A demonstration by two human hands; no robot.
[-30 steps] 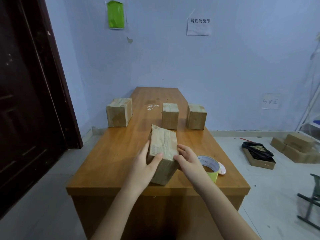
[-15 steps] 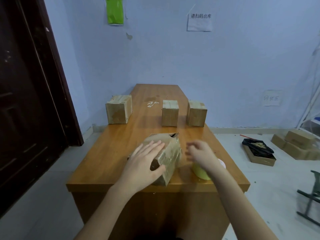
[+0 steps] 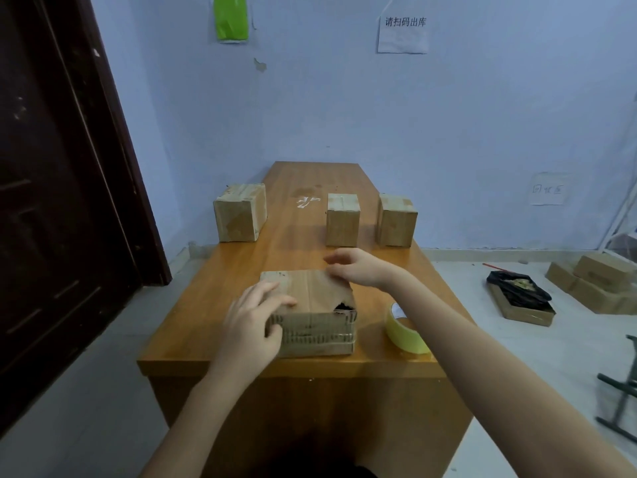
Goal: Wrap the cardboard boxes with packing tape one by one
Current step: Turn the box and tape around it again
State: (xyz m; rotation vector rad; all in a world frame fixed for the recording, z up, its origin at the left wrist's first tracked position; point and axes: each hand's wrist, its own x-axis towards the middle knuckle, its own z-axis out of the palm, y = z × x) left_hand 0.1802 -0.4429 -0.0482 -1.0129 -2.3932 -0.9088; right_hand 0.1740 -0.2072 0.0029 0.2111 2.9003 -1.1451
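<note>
A worn cardboard box (image 3: 310, 315) lies flat near the front edge of the wooden table (image 3: 238, 270), with a torn hole at its top right corner. My left hand (image 3: 253, 322) holds its near left corner, fingers on top and thumb on the front face. My right hand (image 3: 358, 270) hovers at the box's far edge, fingers loosely curved and just touching the cardboard. A yellow roll of packing tape (image 3: 406, 331) stands right of the box, partly hidden behind my right forearm. Three more boxes stand farther back: one at the left (image 3: 240, 212), two at the right (image 3: 343, 219) (image 3: 396, 219).
A dark door (image 3: 62, 201) is at the left. On the floor to the right are stacked cardboard boxes (image 3: 599, 284), an open box with a black bag (image 3: 520, 298) and metal chair legs (image 3: 620, 401). Paper notices hang on the blue wall.
The box has been tipped over from leaning on its side to lying flat. My right hand moved from beside the tape roll to the box's far edge; my left hand slid to the near left corner.
</note>
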